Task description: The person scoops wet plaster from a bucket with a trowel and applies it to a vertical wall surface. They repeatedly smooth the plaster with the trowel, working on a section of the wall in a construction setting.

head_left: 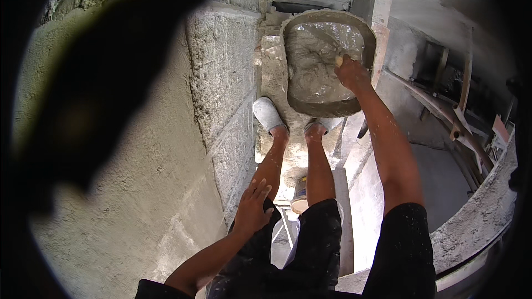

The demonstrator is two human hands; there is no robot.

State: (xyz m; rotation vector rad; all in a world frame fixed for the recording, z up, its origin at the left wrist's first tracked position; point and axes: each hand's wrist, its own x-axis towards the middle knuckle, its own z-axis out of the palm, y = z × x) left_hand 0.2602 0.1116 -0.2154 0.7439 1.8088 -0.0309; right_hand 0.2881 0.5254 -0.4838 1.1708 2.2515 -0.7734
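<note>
A rounded tub (pixel 292 99) full of wet grey mortar (pixel 313 72) stands beyond my feet. Over its right half, my right hand (pixel 353 73) is closed round the pale handle of a trowel (pixel 339 61). The trowel's blade is mostly hidden in the mortar, so its shape is hard to make out. My left hand (pixel 255 209) rests at my left knee with its fingers stretched out, holding nothing.
A rough plastered wall (pixel 166 149) rises close on the left. My light, mortar-stained shoes (pixel 267 112) stand on a narrow ledge. Below my legs is a bucket (pixel 300 196). Poles and boards (pixel 465 127) lie lower right. A blurred dark shape covers the upper left.
</note>
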